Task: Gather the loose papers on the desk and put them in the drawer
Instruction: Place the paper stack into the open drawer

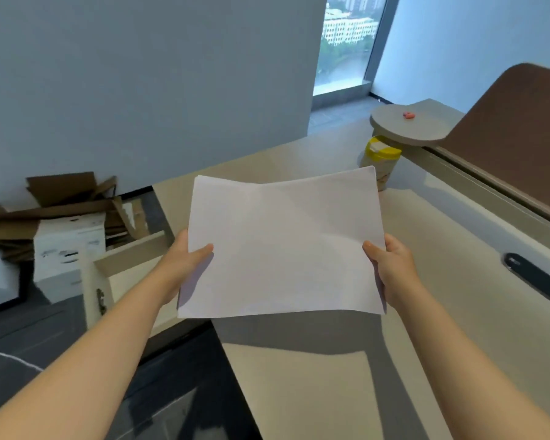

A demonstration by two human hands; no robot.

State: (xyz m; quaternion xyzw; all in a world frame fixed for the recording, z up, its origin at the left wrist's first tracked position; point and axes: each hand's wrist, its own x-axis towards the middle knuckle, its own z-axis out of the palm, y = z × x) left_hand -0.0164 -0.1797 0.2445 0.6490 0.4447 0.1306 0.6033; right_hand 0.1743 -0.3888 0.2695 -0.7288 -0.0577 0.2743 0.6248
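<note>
Grey walls and a narrow window close the room behind a pale table (pixel 299 376), whose left edge runs from the near side toward the far wall. Both hands hold the papers (pixel 283 246) in the air above this left edge, so the sheets hang partly over the table and partly over the open drawer (pixel 131 252) that stands out beside it. The left hand (pixel 180 265) grips the left side and the right hand (pixel 391 265) grips the right side; on each, the thumb lies on top and the other fingers are hidden below, closed on the stack. I judge this two-sided hold keeps the thin sheets together and flat. The long axis of the papers runs left to right, and the face looks up, a little tilted toward the person. A yellow-lidded canister (pixel 380 160) stands near the far edge, behind the papers.
</note>
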